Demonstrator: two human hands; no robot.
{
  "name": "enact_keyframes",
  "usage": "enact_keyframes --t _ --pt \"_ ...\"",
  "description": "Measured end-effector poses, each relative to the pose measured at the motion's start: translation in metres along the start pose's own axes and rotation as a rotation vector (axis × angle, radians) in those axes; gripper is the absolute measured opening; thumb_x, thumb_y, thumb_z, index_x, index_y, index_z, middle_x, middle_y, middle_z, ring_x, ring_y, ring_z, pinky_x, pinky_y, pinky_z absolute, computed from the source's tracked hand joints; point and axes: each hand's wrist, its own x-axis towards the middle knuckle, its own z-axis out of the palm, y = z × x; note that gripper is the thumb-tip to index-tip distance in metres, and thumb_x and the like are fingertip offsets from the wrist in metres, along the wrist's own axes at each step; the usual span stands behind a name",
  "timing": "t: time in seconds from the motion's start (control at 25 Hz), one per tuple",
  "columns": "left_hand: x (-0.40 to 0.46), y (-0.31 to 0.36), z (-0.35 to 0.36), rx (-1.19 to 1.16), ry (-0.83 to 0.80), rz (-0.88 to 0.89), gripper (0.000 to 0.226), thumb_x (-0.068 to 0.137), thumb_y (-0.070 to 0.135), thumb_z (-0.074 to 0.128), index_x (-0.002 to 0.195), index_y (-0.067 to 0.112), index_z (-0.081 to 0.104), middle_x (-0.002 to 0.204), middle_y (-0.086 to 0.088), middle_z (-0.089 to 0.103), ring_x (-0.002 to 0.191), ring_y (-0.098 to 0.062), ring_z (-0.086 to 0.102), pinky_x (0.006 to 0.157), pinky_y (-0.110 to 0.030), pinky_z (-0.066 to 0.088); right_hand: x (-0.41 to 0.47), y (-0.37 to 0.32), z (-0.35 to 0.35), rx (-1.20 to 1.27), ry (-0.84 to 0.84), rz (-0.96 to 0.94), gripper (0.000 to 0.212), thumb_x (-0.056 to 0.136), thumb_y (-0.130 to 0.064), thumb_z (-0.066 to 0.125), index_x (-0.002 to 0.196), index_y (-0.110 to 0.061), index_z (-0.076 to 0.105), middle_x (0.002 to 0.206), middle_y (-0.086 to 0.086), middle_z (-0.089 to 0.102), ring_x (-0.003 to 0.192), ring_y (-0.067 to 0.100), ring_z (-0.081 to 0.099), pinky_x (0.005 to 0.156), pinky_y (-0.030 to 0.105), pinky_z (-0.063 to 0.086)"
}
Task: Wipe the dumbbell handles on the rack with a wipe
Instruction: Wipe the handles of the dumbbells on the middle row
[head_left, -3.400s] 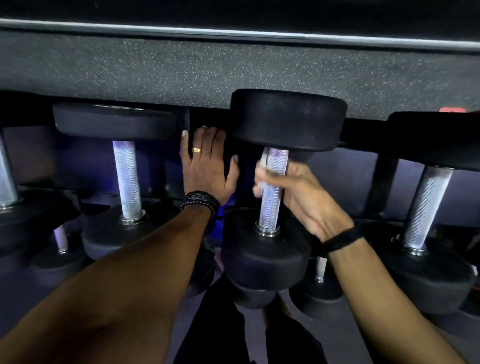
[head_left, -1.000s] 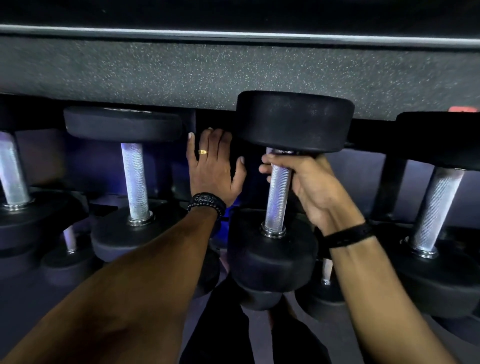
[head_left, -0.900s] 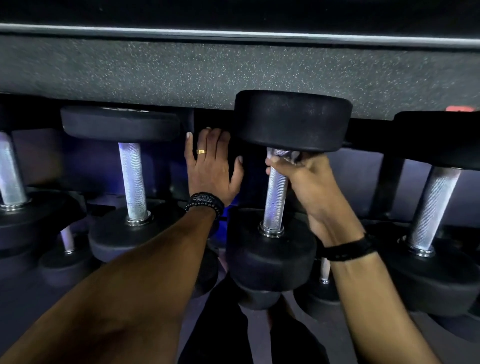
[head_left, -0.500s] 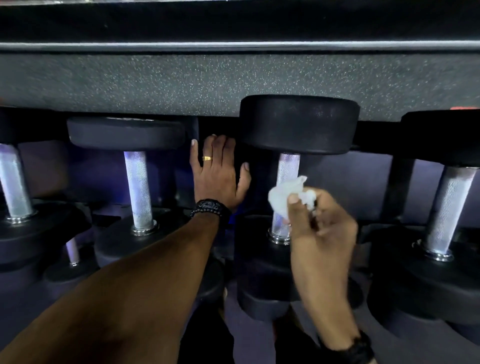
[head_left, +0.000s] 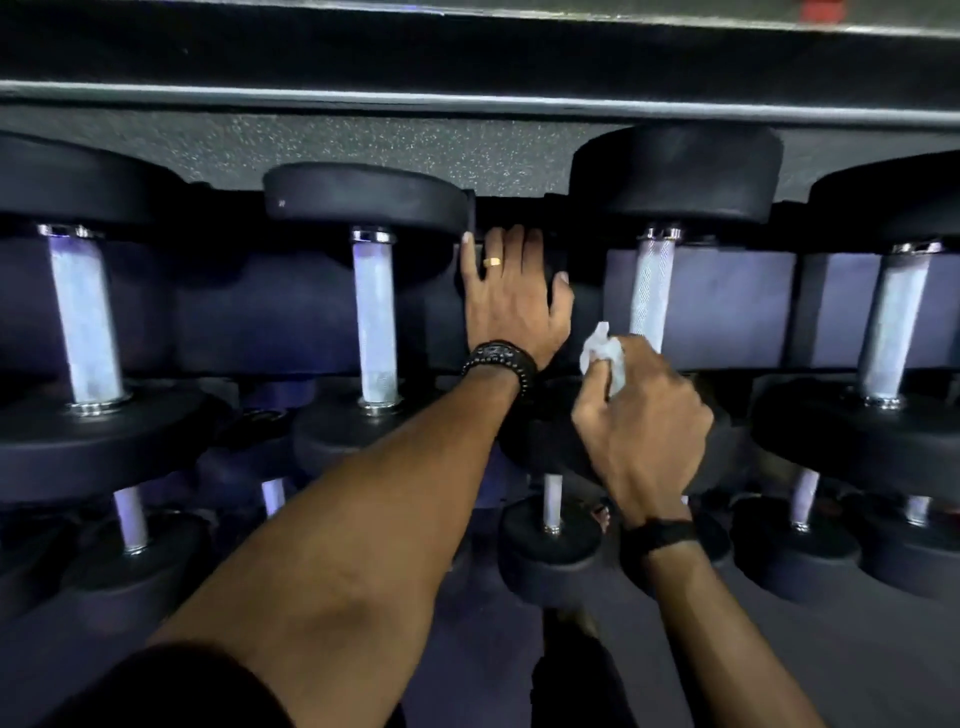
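Observation:
Black dumbbells with knurled silver handles lie in a row on the rack's top tier. My right hand (head_left: 641, 421) pinches a crumpled white wipe (head_left: 602, 356) just left of and below one dumbbell handle (head_left: 653, 288), not touching it. My left hand (head_left: 511, 299) rests flat with straight fingers on the rack (head_left: 727, 306) between that dumbbell and the one to its left, whose handle (head_left: 374, 322) stands free. Further handles show at the far left (head_left: 83, 317) and far right (head_left: 891, 325).
A lower tier holds several smaller dumbbells (head_left: 550, 540) under my forearms. A speckled dark floor (head_left: 363, 145) and a pale strip (head_left: 467, 98) run behind the rack. Dumbbell heads crowd close on both sides of my hands.
My right hand let go of the handle it was wiping and pulled back down and left with the wipe. The view widened and shifted; my left hand stayed on the rack.

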Motion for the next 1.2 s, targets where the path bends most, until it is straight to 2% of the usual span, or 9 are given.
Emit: enact_keyframes --t 0.08,0.16,0.24,0.36,0.64,0.84,0.92,1.08,1.2 --pt "0.006 0.003 -0.025 -0.056 -0.181 0.018 0.061 0.086 0.041 0.055 0.137 0.008 0.052 0.142 -0.009 0.052 0.138 -0.028 0.039 0.120 -0.048 0.008 0.001 -0.006 -0.002 -0.006 0.009 0.042 0.007 0.084 -0.019 0.061 0.087 -0.012 0.063 0.070 0.017 0.066 0.061 0.044 0.060 0.056 0.033 0.028" --pt "0.002 -0.018 -0.056 -0.306 -0.291 0.019 0.050 0.089 0.040 0.052 0.132 0.016 0.058 0.138 -0.007 0.057 0.134 -0.025 0.047 0.115 -0.040 0.028 0.000 -0.008 -0.002 -0.019 0.005 0.064 0.008 0.086 -0.018 0.061 0.089 -0.010 0.062 0.074 0.022 0.066 0.066 0.047 0.061 0.058 0.036 0.029" --pt "-0.015 -0.065 -0.091 -0.592 -0.133 -0.016 0.032 0.089 0.037 0.048 0.104 0.019 0.070 0.099 -0.005 0.074 0.096 -0.028 0.069 0.083 -0.041 0.053 -0.002 -0.014 -0.003 -0.027 0.023 0.045 0.008 0.087 -0.015 0.062 0.088 -0.008 0.061 0.074 0.025 0.065 0.065 0.049 0.061 0.057 0.037 0.029" --pt "-0.039 -0.145 -0.117 -0.484 0.230 0.052 0.020 0.088 0.026 0.052 0.082 0.015 0.068 0.067 -0.007 0.067 0.062 -0.033 0.064 0.058 -0.041 0.051 -0.004 -0.015 0.000 -0.065 0.043 -0.006 0.006 0.086 -0.012 0.063 0.087 -0.007 0.060 0.070 0.026 0.063 0.060 0.049 0.060 0.056 0.036 0.028" --pt "-0.007 -0.212 -0.057 0.134 0.000 -0.065 0.059 0.091 0.037 0.044 0.134 -0.004 0.049 0.140 -0.022 0.050 0.137 -0.038 0.038 0.117 -0.056 0.018 -0.005 -0.012 0.006 -0.036 0.049 0.042 0.014 0.090 -0.019 0.059 0.103 -0.013 0.062 0.073 0.026 0.066 0.068 0.049 0.062 0.060 0.042 0.043" --pt "-0.007 -0.212 -0.052 0.147 0.084 -0.067 0.056 0.090 0.037 0.047 0.126 -0.006 0.053 0.131 -0.022 0.055 0.131 -0.039 0.043 0.118 -0.059 0.016 0.001 -0.021 0.004 -0.044 0.005 0.217 0.021 0.093 -0.026 0.057 0.110 -0.016 0.062 0.088 0.025 0.069 0.082 0.047 0.063 0.064 0.040 0.039" --pt "-0.006 -0.212 -0.052 0.151 0.109 -0.073 0.055 0.089 0.037 0.048 0.124 -0.005 0.055 0.129 -0.022 0.056 0.129 -0.039 0.045 0.117 -0.059 0.018 0.006 -0.045 0.013 0.303 -0.008 0.323 0.019 0.092 -0.020 0.057 0.108 -0.015 0.065 0.094 0.018 0.071 0.089 0.038 0.065 0.075 0.042 0.049" --pt "-0.007 -0.212 -0.051 0.138 0.126 -0.060 0.055 0.090 0.038 0.047 0.123 -0.005 0.056 0.129 -0.021 0.057 0.129 -0.039 0.045 0.116 -0.059 0.020 0.006 -0.106 0.047 0.527 -0.569 0.224 0.020 0.081 -0.005 0.066 0.067 -0.019 0.064 0.062 -0.008 0.063 0.053 0.001 0.055 0.058 0.013 0.047" --pt "-0.007 -0.212 -0.049 0.179 0.109 -0.079 0.056 0.091 0.039 0.044 0.125 -0.005 0.055 0.131 -0.020 0.057 0.130 -0.038 0.045 0.117 -0.058 0.020 0.006 -0.112 0.071 0.456 -0.706 0.257 0.018 0.076 -0.008 0.070 0.063 -0.019 0.066 0.063 -0.001 0.068 0.065 0.015 0.065 0.066 0.027 0.054"
